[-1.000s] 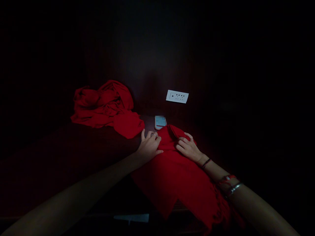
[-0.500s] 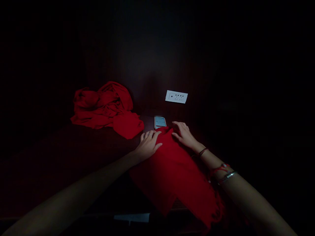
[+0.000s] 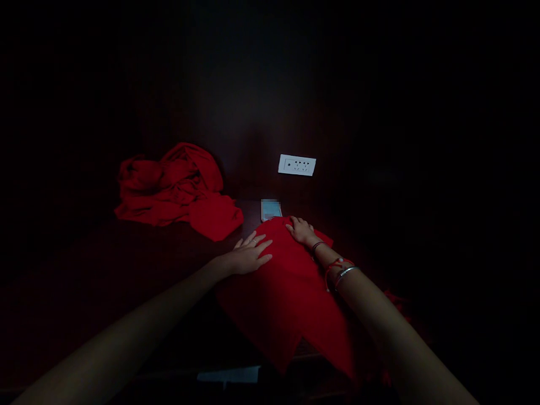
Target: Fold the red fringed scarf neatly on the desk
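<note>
A red fringed cloth (image 3: 291, 292), perhaps a scarf, lies spread over the dark tabletop and hangs down past its front edge. My left hand (image 3: 248, 257) rests at the cloth's left side with fingers spread flat; a ring shows on one finger. Near the cloth's far end, my right hand (image 3: 301, 230) lies on top of it, fingers stretched out, with bracelets at the wrist and forearm. Just beyond the cloth is a phone (image 3: 270, 210) with a lit screen, its near edge close to the fabric.
A crumpled heap of red cloth (image 3: 181, 194) sits at the back left of the dark table (image 3: 139, 264). A white socket plate (image 3: 297, 165) is on the dark wall behind. Below the table's front edge is a pale strip (image 3: 230, 374). Deep shadow covers the sides.
The bunched fold at the far end now lies flatter. My right hand let go of it and moved left onto the cloth; my left hand shifted slightly nearer and its fingers spread.
</note>
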The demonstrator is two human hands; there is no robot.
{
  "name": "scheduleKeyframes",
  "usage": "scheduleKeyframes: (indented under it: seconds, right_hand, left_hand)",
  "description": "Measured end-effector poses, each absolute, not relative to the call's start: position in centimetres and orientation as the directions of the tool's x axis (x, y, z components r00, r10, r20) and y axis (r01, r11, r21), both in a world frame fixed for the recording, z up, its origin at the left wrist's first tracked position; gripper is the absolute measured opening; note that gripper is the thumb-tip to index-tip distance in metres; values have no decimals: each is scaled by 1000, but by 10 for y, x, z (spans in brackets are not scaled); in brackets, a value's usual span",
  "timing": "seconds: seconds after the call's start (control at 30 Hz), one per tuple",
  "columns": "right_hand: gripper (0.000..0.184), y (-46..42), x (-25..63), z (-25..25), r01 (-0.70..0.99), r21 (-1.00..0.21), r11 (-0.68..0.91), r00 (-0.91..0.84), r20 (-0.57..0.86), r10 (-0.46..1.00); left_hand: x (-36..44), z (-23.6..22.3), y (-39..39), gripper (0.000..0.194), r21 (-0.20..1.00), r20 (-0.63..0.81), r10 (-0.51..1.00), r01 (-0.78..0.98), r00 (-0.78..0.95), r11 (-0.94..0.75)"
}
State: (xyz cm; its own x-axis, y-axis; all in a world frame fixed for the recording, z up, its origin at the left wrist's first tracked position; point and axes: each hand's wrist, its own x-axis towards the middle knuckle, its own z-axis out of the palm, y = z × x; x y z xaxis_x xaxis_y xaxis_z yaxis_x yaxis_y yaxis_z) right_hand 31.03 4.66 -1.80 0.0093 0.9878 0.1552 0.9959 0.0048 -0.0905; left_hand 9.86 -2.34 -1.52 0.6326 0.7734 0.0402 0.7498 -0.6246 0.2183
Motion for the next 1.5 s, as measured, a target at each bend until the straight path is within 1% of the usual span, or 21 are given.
scheduleKeyframes:
  seconds: [0.1, 0.17, 0.23, 0.3, 0.4, 0.47, 0.57, 0.6, 0.63, 0.73, 0.8, 0.93, 1.03, 1.13, 1.2, 1.23, 1.3, 1.33, 1.4, 1.43, 1.5]
  right_hand:
    - [59, 57, 309, -16, 990, -119, -79, 91, 98, 991]
    - [60, 63, 307, -16, 986, -112, -120, 131, 93, 987]
    - [58, 70, 305, -16, 986, -101, -135, 147, 127, 981]
    - [55, 75, 306, -14, 988, -115, -103, 122, 169, 978]
    - [44, 83, 315, -4, 991, -133, 26, 2, 207, 978]
    - [34, 85, 325, 4, 977, -109, 181, -158, 193, 968]
    - [30, 86, 338, 14, 871, -46, 489, -484, 93, 870]
    - [29, 87, 340, 15, 831, -27, 556, -554, 52, 831]
    - [28, 87, 342, 16, 808, -4, 589, -589, 17, 808]
    - [25, 91, 341, 18, 819, 114, 562, -559, -59, 827]
    - [22, 95, 338, 21, 827, 183, 532, -526, -85, 846]
    - [23, 101, 330, 27, 867, 229, 444, -445, -46, 894]
    - [24, 96, 319, 21, 889, 258, 377, -397, 27, 917]
    - [29, 85, 308, 6, 913, 279, 298, -349, 158, 924]
    - [31, 76, 306, 0, 944, 251, 212, -280, 276, 919]
    - [30, 72, 307, -1, 962, 211, 172, -237, 336, 912]
    - [30, 62, 313, 4, 990, 79, 116, -139, 431, 891]
    - [32, 55, 317, 9, 994, -1, 111, -98, 454, 886]
    - [34, 36, 324, 19, 977, -140, 162, -84, 443, 893]
    - [37, 23, 327, 22, 959, -185, 216, -123, 415, 902]
    - [46, -8, 327, 23, 913, -228, 339, -260, 315, 913]
  left_hand:
    - [100, -16, -26, 48, 182, 122, 752, 730, 648, -659]
    - [100, -17, -26, 45, 177, 164, 718, 696, 676, -696]
    - [99, -17, -26, 44, 194, 151, 710, 684, 687, -703]
    - [96, -16, -26, 45, 201, 127, 731, 704, 670, -681]
    - [94, -15, -26, 45, 191, 95, 748, 725, 657, -661]
    - [92, -17, -24, 45, 194, 91, 738, 715, 669, -672]
    - [91, -20, -17, 43, 221, 157, 690, 656, 706, -722]
    - [91, -22, -15, 42, 234, 192, 665, 624, 722, -745]
    - [91, -22, -12, 40, 248, 229, 642, 594, 732, -766]
    - [92, -23, -8, 34, 284, 320, 612, 543, 723, -790]
    - [94, -22, -6, 32, 317, 355, 632, 548, 689, -774]
    - [97, -24, -4, 22, 368, 367, 686, 579, 629, -728]
    - [97, -26, -6, 16, 307, 362, 679, 606, 639, -734]
    - [98, -20, -14, 20, 189, 433, 654, 647, 621, -739]
    - [98, -14, -20, 24, 121, 477, 600, 628, 643, -769]
    - [98, -12, -23, 26, 106, 472, 572, 600, 671, -793]
    - [97, -10, -24, 30, 131, 391, 542, 538, 744, -833]
    - [96, -11, -23, 32, 159, 329, 540, 518, 775, -840]
    - [94, -16, -19, 38, 201, 213, 543, 507, 812, -838]
    - [93, -18, -16, 40, 206, 178, 545, 511, 819, -835]
    - [92, -22, -11, 42, 192, 153, 553, 524, 819, -830]
